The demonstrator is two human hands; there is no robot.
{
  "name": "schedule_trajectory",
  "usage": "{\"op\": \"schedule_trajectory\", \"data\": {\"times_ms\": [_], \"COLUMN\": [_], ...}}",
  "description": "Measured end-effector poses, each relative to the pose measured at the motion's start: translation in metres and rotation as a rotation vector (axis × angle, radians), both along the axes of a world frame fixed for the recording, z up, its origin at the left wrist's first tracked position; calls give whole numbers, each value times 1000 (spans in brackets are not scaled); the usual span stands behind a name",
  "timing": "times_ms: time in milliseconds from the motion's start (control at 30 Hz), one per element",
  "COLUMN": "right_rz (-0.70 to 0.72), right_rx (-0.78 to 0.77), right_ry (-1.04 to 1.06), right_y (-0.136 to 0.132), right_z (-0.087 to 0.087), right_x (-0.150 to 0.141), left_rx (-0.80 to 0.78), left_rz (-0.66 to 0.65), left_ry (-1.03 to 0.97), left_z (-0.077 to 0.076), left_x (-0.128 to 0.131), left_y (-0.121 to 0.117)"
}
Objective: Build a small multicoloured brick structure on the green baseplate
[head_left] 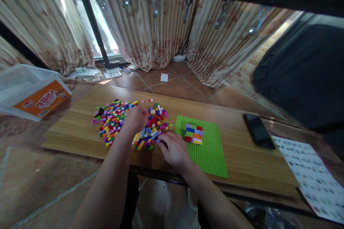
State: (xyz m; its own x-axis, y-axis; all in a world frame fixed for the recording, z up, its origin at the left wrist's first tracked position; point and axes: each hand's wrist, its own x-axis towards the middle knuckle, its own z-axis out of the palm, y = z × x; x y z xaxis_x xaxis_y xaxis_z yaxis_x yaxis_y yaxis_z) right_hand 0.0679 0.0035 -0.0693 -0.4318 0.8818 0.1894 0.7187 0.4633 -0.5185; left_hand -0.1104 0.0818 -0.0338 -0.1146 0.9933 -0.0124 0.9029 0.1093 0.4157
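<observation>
My left hand (135, 118) is over the loose toy bricks (114, 117), its fingers curled down between two heaps. Whatever its fingertips hold, if anything, is hidden. At the near edge of the right-hand heap, my right hand (176, 150) is closed with thumb and forefinger around a small lavender-blue brick (158, 140). A longer grey-blue brick (155, 135) lies right by those fingertips. Just right of that hand is a green baseplate (209, 154), bearing a low, roughly square block of multicoloured bricks (193, 134).
The wooden board (236, 164) carries a black phone (258, 131) on the right. A printed sheet (311, 175) lies beyond its right end. At the left stands a clear plastic tub (29, 78) with an orange label. Curtains (166, 32) hang behind, with papers (86, 74) on the floor.
</observation>
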Motion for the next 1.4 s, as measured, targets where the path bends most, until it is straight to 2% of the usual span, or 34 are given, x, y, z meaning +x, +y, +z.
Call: {"op": "schedule_trajectory", "data": {"times_ms": [133, 233, 433, 667, 900, 1033, 1167, 1400], "right_rz": [-11, -14, -10, 29, -32, -153, -281, -266], "right_rx": [-26, -43, -25, 16, 74, 79, 15, -23], "right_ry": [2, 24, 37, 60, 131, 225, 344, 371], "right_y": [1, 3, 4, 3, 4, 1, -2, -4], "right_z": [0, -2, -2, -7, -3, 6, 11, 13], "right_x": [1, 2, 1, -2, 9, 21, 29, 34], "left_rx": [-18, -105, -218, -292, -286, -301, -357, -408], "left_rz": [-190, -289, -389, -549, -502, -463, -438, -527], "left_ry": [-375, -588, -669, -766, -819, -856, -921, -962], "left_z": [5, 5, 4, 9, 10, 9, 11, 11], "left_x": [-8, -12, -13, 9, 21, 25, 34, 49], "left_y": [-5, -10, -13, -15, -15, -16, -19, -22]}}
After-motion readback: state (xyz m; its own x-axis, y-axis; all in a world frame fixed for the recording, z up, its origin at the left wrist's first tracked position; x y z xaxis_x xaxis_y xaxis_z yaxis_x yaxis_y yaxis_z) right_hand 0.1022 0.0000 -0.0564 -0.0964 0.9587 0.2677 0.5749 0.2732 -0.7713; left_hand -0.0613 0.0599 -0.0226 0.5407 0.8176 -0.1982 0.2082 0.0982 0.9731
